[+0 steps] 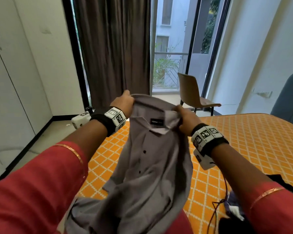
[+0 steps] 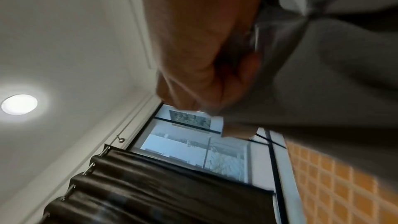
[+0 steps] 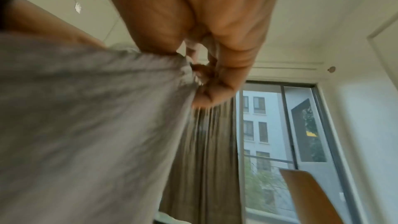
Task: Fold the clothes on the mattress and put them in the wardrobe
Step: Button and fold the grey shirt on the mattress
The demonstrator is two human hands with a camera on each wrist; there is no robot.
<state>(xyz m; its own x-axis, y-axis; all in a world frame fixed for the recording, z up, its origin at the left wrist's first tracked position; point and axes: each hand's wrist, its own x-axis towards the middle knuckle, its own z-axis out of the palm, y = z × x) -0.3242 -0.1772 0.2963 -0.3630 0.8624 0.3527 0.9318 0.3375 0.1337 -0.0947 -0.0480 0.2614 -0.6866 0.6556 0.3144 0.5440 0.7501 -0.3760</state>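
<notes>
The grey shirt (image 1: 152, 166) runs off the bottom edge of the head view, so its hem and one sleeve cannot be seen, and the print on its black neck label (image 1: 156, 122) is too small to read. Both wrist views are smeared with blur (the fingertips (image 3: 210, 81) sink into bunched cloth). A dark garment (image 1: 277, 181) on the mattress (image 1: 243, 141) lies mostly behind the right forearm.

Right hand (image 3: 193, 31) fingers (image 3: 213, 91) pinch the grey shirt (image 3: 86, 117), curtain (image 3: 206, 159) behind.
</notes>
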